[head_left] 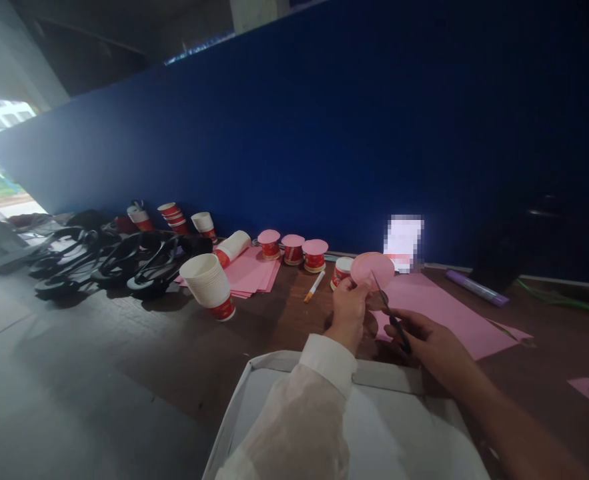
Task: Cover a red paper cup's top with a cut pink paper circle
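Observation:
My left hand point(350, 308) is closed on the lower edge of a round piece of pink paper point(367, 267), holding it up over the table. In my right hand point(419, 333) is a pair of scissors point(398, 328) with dark handles, its blades reaching up to the paper disc. Whether the blades are parted I cannot tell. Just behind my left hand stands a short red and white paper cup point(341, 270). A large sheet of pink paper point(437, 310) lies beneath and to the right of the scissors.
An open white box point(269, 363) is under my forearms. Left stand several short red cups topped with pink discs point(293, 248), a white-and-orange marker point(314, 287), stacked paper cups point(208, 283) and black strapped gear point(114, 257). A purple marker point(477, 288) lies right; a blue partition point(294, 133) rises behind.

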Available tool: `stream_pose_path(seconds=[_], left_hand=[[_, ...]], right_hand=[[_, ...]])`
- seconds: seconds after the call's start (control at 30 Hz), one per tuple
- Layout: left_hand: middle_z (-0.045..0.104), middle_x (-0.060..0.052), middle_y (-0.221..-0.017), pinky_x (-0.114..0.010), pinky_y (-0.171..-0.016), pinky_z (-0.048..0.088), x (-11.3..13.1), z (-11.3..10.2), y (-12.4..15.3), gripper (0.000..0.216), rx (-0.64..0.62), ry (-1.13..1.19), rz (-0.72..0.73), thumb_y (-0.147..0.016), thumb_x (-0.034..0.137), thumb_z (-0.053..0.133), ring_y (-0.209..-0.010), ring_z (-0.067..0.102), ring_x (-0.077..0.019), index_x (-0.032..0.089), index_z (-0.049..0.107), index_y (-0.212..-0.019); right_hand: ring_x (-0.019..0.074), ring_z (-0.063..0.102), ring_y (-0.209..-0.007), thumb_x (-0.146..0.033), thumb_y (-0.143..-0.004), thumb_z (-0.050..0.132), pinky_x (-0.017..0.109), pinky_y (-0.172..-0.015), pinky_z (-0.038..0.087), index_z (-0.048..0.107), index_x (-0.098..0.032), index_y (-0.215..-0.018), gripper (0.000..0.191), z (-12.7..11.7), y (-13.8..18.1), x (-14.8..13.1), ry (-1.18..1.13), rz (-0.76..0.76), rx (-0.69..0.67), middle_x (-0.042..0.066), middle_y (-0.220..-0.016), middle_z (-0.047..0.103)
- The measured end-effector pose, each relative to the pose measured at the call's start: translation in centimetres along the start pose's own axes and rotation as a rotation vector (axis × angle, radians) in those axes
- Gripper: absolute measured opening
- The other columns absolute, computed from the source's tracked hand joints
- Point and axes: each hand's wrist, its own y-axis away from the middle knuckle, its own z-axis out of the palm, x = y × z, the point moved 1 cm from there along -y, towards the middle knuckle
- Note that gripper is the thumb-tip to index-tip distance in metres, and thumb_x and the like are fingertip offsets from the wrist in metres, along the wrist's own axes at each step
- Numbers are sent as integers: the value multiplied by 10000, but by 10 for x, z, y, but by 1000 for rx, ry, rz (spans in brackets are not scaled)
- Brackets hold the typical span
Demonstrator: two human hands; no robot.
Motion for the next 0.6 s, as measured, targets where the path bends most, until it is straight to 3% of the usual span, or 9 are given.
stream_pose_path(seconds=[0.2,0.33,0.43,0.6], left_hand=[[540,46,-570,-193,-509,326,-1,-6,-5,124,50,-44,22,-703,195,711,-500,439,-59,153,595,-718],[546,45,-590,-173,-500,322,6,-9,-6,150,97,-20,31,-700,198,726,-517,456,-55,153,589,-743],[552,46,-609,-161,-487,314,10,-9,-5,168,115,12,22,-698,196,735,-508,448,-45,157,585,-765],[538,47,-586,-164,-492,330,8,-8,-4,144,97,-2,33,-700,182,723,-505,456,-47,150,589,-744]], right_hand=[[246,731,-717,-504,-694,796,319,-621,556,735,-207,-1168,563,-15,-2,-5,257,-49,-5,47,-788,772],[277,735,-754,-465,-784,660,374,-693,540,734,-234,-1105,402,-32,-14,5,580,-35,116,63,-831,785],[347,730,-878,-509,-853,580,414,-703,505,735,-242,-1124,411,-46,-17,6,856,-18,253,120,-977,793],[337,678,-819,-453,-905,483,402,-668,432,752,-223,-909,354,-65,-16,-5,1065,-46,249,156,-873,752]])
